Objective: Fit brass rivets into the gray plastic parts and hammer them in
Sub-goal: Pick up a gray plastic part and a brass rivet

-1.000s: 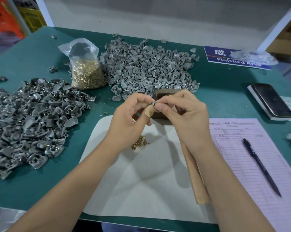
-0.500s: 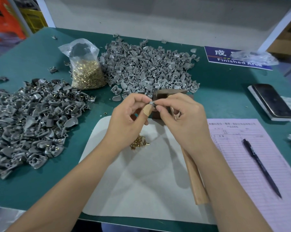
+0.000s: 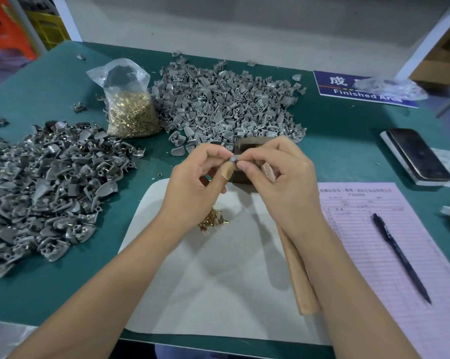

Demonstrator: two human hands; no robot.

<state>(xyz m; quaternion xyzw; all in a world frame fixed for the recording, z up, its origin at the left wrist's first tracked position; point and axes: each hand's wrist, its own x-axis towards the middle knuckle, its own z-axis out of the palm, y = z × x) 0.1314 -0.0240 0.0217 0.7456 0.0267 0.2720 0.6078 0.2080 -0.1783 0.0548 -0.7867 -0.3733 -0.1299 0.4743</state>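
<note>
both hands pinch gray part (image 3: 233, 159), mid-air

Both hands meet above the far edge of the white rounded work mat (image 3: 218, 281), whose near half lies bare. A small loose heap of brass rivets (image 3: 213, 219) sits under the left wrist. A wooden hammer handle (image 3: 300, 275) blocks the mat's right edge. Gray plastic part piles crowd left (image 3: 45, 193) and behind (image 3: 226, 104); pink paper form (image 3: 389, 242) with black pen (image 3: 402, 257) fills the right.

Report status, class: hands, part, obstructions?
Left hand and right hand both pinching one gray part. Hammer lying idle under right forearm. Nothing in the way.
</note>
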